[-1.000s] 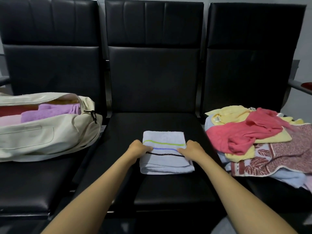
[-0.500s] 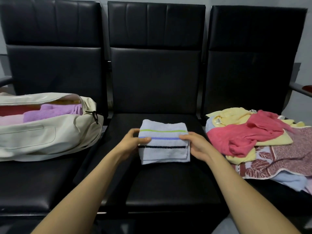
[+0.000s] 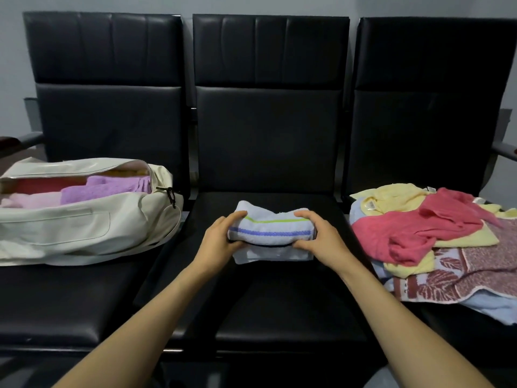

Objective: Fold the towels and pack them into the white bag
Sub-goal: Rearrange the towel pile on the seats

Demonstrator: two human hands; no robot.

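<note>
- Folded towel point(image 3: 270, 233), pale with a green and a blue stripe, is held over the middle seat point(image 3: 279, 309) of a black three-seat bench. It lies nearer the seat's back edge than its front. Whether its lower layer touches the cushion cannot be told.
- A grey wall point(image 3: 11, 65) is seen behind the backrests.
- On the left seat a white bag point(image 3: 84, 228) is laid unzipped, with a purple towel point(image 3: 103, 189) seen inside.
- On the right seat a loose pile of towels point(image 3: 458, 264) is heaped, with a red towel point(image 3: 414, 233) on top.
- The folded towel's left end is gripped by the left hand point(image 3: 221, 242) and its right end by the right hand point(image 3: 321, 242). Fingers are curled over the top and thumbs are tucked beneath, and the hands are set apart by the towel's width.
</note>
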